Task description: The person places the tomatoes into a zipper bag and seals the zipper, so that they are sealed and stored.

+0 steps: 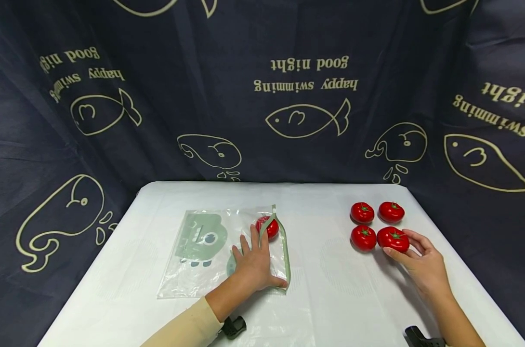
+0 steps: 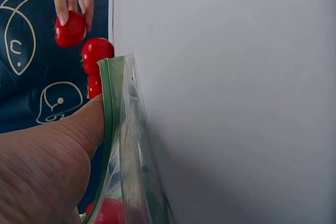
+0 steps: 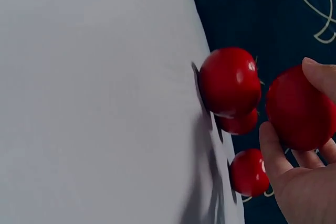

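My right hand (image 1: pixel 428 270) grips a red tomato (image 1: pixel 393 239) between thumb and fingers. In the right wrist view this tomato (image 3: pixel 299 109) is off the table, apart from the others. Three more tomatoes lie beside it: one at the left (image 1: pixel 363 238) and two behind. My left hand (image 1: pixel 253 265) spreads its straight fingers over a clear plastic zip bag (image 1: pixel 176 279) that lies flat. Its thumb reaches the bag's green zip edge (image 1: pixel 287 255), which gapes at the mouth. Another tomato (image 1: pixel 271 229) sits inside the bag near that mouth, partly behind the green strip.
A white cloth covers the table (image 1: pixel 323 299). A dark blue curtain (image 1: pixel 245 48) with fish and whale drawings hangs behind the table and down both sides. The bag carries a pale green cartoon print (image 1: pixel 202 236).
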Tool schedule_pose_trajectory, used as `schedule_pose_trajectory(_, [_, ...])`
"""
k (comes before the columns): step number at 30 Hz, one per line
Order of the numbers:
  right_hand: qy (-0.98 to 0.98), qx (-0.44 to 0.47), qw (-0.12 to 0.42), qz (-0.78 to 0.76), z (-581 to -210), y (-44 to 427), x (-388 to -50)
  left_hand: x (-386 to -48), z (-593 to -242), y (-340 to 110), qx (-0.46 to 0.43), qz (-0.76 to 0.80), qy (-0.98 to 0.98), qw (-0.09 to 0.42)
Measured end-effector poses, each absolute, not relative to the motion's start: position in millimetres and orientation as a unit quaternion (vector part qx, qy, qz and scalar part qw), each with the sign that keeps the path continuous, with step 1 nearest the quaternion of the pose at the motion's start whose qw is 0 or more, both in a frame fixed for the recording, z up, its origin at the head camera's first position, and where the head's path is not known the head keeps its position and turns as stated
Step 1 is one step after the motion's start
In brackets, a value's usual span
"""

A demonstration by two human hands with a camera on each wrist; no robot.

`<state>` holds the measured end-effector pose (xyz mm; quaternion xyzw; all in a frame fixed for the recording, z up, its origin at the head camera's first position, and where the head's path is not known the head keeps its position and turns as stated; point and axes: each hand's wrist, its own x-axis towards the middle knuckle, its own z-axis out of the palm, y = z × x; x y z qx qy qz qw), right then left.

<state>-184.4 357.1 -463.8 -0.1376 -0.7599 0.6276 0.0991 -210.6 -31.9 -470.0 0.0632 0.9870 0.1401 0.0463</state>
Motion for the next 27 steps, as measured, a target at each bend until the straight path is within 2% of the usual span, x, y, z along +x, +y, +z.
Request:
schedule_pose_trajectory(11, [-0.714, -0.072, 0.092, 0.691, -464.8, 333.7, -175.8, -210.0, -469.8, -31.8, 0.064, 0.137, 0.987, 0.052])
schedule_pose_trajectory(27, [-0.711, -0.028, 0.065, 0.7, -466.2, 297.4, -173.5, -211.6, -470.4, -31.5, 0.061, 0.139, 0.987, 0.047])
